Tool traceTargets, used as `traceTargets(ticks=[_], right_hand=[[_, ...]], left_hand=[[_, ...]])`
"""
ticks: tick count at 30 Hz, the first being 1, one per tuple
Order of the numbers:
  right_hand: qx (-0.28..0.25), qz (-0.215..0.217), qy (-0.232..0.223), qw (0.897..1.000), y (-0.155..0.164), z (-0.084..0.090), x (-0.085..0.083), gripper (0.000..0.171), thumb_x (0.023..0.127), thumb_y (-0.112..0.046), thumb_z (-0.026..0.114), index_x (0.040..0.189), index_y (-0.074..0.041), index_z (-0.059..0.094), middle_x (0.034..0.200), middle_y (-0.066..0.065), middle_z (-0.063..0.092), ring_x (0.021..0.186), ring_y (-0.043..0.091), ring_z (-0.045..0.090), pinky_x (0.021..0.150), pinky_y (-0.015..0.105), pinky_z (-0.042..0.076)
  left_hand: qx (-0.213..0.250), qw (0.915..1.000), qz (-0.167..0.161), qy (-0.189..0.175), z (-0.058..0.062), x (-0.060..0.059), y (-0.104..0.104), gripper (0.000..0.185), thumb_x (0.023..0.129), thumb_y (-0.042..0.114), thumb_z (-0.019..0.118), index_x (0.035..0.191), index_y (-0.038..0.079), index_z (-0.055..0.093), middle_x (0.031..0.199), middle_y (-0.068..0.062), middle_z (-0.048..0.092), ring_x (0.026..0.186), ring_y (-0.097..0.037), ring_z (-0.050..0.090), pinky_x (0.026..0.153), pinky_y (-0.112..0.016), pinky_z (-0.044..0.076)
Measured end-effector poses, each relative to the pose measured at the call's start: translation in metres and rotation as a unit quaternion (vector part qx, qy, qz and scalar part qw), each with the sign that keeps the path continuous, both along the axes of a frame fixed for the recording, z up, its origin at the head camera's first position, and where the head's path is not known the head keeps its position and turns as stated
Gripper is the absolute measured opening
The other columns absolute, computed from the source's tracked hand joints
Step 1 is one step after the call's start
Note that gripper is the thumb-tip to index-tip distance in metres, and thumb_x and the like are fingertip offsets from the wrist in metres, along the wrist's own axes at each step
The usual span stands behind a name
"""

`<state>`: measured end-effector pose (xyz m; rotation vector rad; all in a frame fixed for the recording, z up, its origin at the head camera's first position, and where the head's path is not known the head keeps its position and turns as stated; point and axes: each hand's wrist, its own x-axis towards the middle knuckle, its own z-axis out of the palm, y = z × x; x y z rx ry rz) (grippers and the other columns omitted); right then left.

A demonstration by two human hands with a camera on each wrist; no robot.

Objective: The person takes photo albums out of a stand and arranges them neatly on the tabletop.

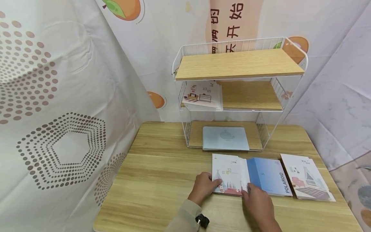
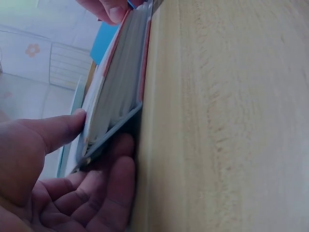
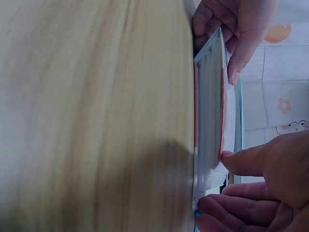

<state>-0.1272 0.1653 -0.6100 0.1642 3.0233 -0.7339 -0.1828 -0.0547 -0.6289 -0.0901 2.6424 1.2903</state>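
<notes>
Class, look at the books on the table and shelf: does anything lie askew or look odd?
Mostly tidy. The blue book overlaps the white book that both hands grip. The lowest shelf's book juts past its front edge.

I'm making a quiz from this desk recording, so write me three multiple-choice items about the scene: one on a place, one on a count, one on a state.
1. Where does the pale blue book lie?
A. on the rack's top shelf
B. on the rack's bottom board
C. on the floor

2. How many wooden levels does the wire rack have?
A. three
B. five
C. one

3. What are both hands doing with the illustrated book?
A. hovering clear of it
B. tearing it
C. gripping its near corners

Answers: 1 B, it rests on the lowest board. 2 A, three boards show. 3 C, the left hand and right hand pinch its edges, thumbs on top.
</notes>
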Motion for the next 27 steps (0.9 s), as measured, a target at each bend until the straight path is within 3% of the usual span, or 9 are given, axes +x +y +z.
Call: traceTargets(ticks=[5,11,17,27], right_hand=[[-0.006,0.012,0.003,1.0,0.001,0.004,-0.003,0.028,0.09,-0.02,0.076,0.101,0.005,0.07,0.082,0.018,0.07,0.071,0.035,0.066,0.063,0.054,0.053],[-0.011,0.015,0.035,0.999,0.006,0.014,-0.006,0.042,0.095,-0.023,0.069,0.12,0.011,0.068,0.11,0.032,0.072,0.097,0.054,0.069,0.081,0.066,0.056],[-0.028,0.021,0.046,0.998,0.004,0.028,-0.013,0.043,0.094,-0.025,0.071,0.121,0.008,0.068,0.103,0.025,0.076,0.093,0.044,0.073,0.078,0.061,0.057],[-0.141,0.036,0.034,0.989,-0.002,0.048,-0.024,0.037,0.095,-0.027,0.073,0.121,-0.001,0.07,0.108,0.013,0.078,0.091,0.029,0.076,0.081,0.049,0.061]], left_hand=[[-0.02,0.9998,0.001,0.0,0.01,0.001,-0.008,0.037,0.09,0.044,0.078,0.069,0.017,0.064,0.06,0.009,0.055,0.054,-0.009,0.049,0.047,-0.026,0.039],[-0.021,0.9997,-0.009,-0.001,0.026,0.002,-0.02,0.031,0.092,0.044,0.076,0.083,0.016,0.071,0.071,0.007,0.065,0.062,-0.012,0.058,0.054,-0.029,0.047],[-0.009,0.9997,-0.02,0.003,0.041,0.001,-0.033,0.029,0.093,0.042,0.075,0.086,0.014,0.069,0.07,0.008,0.066,0.058,-0.012,0.059,0.054,-0.029,0.048],[-0.016,0.9976,-0.055,0.04,0.067,-0.01,-0.051,0.027,0.095,0.041,0.073,0.088,0.016,0.071,0.072,0.01,0.067,0.06,-0.008,0.06,0.058,-0.027,0.051]])
